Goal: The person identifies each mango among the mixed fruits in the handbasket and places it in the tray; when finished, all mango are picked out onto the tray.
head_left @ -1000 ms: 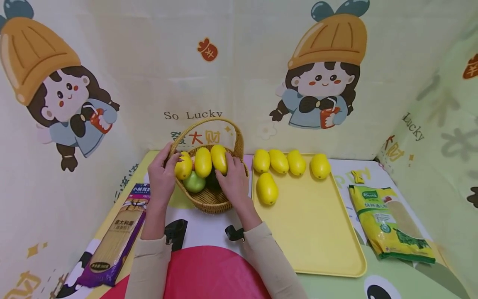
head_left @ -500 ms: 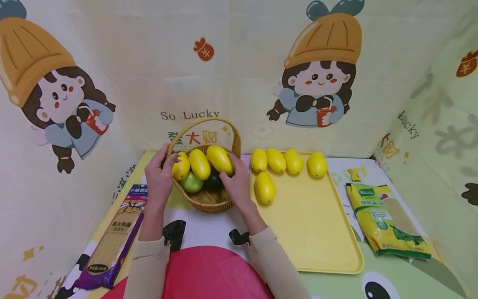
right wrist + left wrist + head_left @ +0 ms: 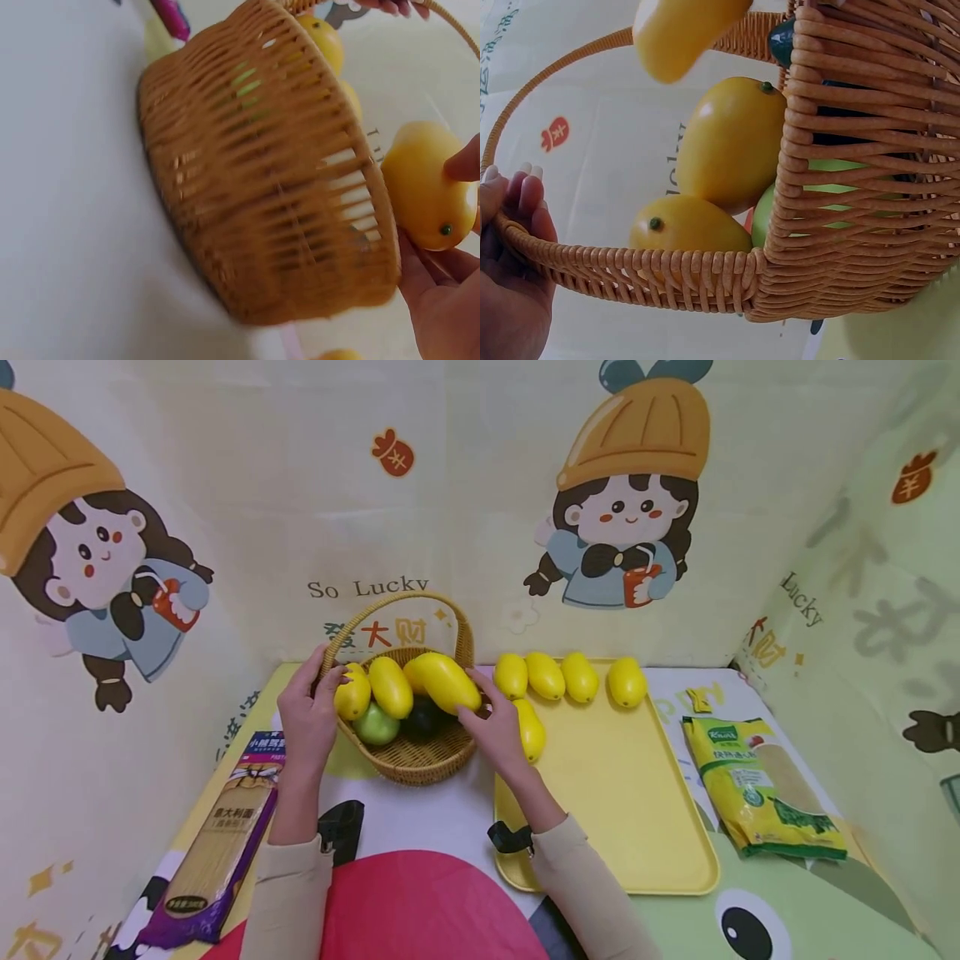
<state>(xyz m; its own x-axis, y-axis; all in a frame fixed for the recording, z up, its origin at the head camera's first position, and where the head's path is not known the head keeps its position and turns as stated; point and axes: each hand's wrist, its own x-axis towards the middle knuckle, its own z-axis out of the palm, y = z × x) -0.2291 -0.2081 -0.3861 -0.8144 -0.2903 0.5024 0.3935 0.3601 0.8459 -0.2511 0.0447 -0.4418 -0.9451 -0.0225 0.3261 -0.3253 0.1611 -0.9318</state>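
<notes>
My right hand (image 3: 501, 727) pinches a yellow mango (image 3: 448, 683) between thumb and fingers at the right rim of a wicker basket (image 3: 420, 767). In the right wrist view this mango (image 3: 424, 180) sits just beyond the basket's rim. With its fingers curled round one side of the arched handle (image 3: 622, 271), my left hand (image 3: 514, 292) steadies the basket. Inside lie more mangoes (image 3: 390, 687), a green round fruit (image 3: 375, 725) and a dark fruit (image 3: 422, 718) partly hidden below them.
Right of the basket lies a yellow tray (image 3: 615, 810), with several mangoes (image 3: 580, 677) along its back and left. A yellow-green Knorr packet (image 3: 765, 789) and a small yellow packet (image 3: 699, 699) lie farther right. A purple pasta packet (image 3: 221, 852) lies at the left.
My right hand has moved right with the mango, which has tilted and shifted to the basket's right rim. A mango behind it now shows. My left hand stays on the handle.
</notes>
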